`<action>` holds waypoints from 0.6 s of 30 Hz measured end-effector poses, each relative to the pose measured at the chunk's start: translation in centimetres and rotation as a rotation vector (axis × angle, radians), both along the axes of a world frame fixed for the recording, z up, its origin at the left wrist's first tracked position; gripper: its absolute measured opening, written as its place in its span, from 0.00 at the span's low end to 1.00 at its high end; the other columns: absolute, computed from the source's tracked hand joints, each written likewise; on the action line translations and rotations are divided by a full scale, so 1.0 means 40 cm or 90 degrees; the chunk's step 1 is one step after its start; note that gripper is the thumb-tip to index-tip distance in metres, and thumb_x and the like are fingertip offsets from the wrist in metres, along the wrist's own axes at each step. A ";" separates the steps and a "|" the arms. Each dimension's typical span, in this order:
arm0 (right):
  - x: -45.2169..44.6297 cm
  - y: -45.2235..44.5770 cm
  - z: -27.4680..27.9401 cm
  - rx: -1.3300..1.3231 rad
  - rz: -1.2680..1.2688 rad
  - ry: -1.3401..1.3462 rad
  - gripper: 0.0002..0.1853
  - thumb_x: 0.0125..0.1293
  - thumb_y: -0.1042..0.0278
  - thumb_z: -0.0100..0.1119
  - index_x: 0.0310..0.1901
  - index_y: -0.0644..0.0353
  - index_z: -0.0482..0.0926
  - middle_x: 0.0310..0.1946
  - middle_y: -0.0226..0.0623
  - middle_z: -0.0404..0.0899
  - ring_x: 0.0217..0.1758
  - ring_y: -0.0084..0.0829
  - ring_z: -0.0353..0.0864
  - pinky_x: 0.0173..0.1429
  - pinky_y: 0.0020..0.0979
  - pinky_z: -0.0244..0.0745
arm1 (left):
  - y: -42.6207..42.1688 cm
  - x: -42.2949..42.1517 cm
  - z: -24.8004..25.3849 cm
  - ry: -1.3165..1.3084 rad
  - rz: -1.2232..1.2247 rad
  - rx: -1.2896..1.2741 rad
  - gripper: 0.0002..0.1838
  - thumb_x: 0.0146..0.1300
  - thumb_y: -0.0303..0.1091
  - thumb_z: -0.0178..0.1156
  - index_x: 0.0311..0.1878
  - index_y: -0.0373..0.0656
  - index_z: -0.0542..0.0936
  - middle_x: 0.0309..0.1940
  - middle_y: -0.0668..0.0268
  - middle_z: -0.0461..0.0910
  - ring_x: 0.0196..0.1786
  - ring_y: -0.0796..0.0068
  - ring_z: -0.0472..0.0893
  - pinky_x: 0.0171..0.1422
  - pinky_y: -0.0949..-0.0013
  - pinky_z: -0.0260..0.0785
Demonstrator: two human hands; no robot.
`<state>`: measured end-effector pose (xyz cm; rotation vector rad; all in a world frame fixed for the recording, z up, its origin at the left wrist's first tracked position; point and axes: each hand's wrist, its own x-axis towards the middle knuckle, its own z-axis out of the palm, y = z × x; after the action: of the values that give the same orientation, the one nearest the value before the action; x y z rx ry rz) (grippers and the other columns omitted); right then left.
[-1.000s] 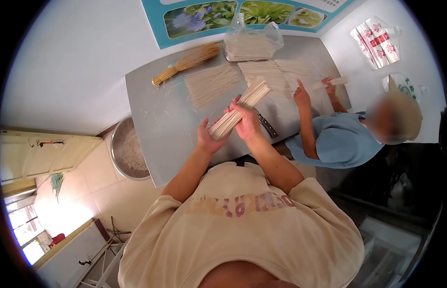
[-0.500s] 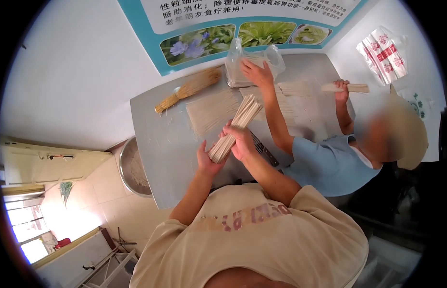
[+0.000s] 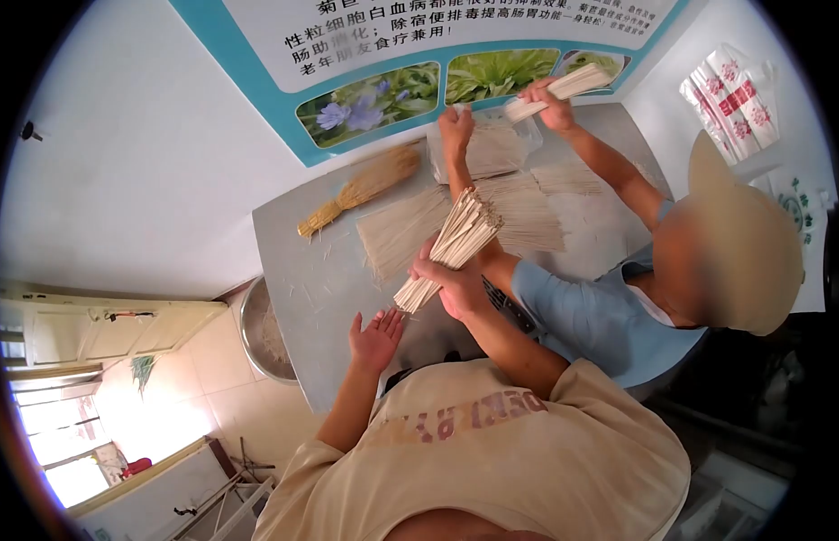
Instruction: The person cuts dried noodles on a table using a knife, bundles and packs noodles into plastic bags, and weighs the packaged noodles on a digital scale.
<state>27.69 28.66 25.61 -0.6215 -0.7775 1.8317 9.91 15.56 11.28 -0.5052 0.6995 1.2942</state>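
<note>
My right hand (image 3: 455, 284) is wrapped round a thick bundle of dried noodles (image 3: 466, 229), which tilts up and away over the table (image 3: 316, 307). Just below the bundle's near end, my left hand (image 3: 377, 341) is palm up with its fingers spread, holding nothing. Flat layers of loose noodles (image 3: 397, 230) lie on the metal tabletop beyond my hands. A knife-like dark tool (image 3: 510, 307) is partly hidden behind my right forearm.
A co-worker in blue (image 3: 586, 316) stands close on my right, one hand raising a noodle bundle (image 3: 577, 86), the other at a clear plastic bag (image 3: 487, 149) of noodles. A straw brush (image 3: 361, 189) lies at the back left. Beside the table sits a metal basin (image 3: 257, 329).
My left hand has come off the noodle bundle and opened below it; my right hand still grips it. The co-worker has lifted their bundle leftward, over the bag.
</note>
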 end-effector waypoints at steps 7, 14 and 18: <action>-0.047 0.044 0.047 0.055 0.012 -0.044 0.10 0.61 0.85 0.61 0.38 0.59 0.73 0.31 0.31 0.74 0.36 0.30 0.79 0.46 0.35 0.75 | -0.024 -0.008 -0.047 -0.044 0.022 -0.007 0.28 0.75 0.58 0.44 0.44 0.38 0.75 0.58 0.54 0.76 0.61 0.58 0.75 0.67 0.57 0.68; -0.112 0.093 0.110 0.135 -0.018 0.025 0.10 0.62 0.84 0.63 0.41 0.61 0.75 0.33 0.32 0.78 0.37 0.25 0.79 0.44 0.30 0.76 | 0.002 -0.041 -0.052 -0.044 0.019 0.031 0.28 0.75 0.58 0.44 0.45 0.38 0.76 0.58 0.54 0.77 0.60 0.57 0.75 0.65 0.57 0.69; -0.150 0.105 0.138 0.149 -0.008 -0.006 0.10 0.60 0.86 0.61 0.39 0.61 0.75 0.32 0.38 0.79 0.35 0.30 0.80 0.47 0.34 0.76 | 0.016 -0.075 -0.072 -0.037 0.027 0.036 0.28 0.74 0.59 0.45 0.46 0.38 0.75 0.59 0.54 0.76 0.61 0.57 0.75 0.65 0.57 0.69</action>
<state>21.69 32.85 31.14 -0.4828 -0.9749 1.6960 6.89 16.19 8.42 -0.5122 0.6055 1.3301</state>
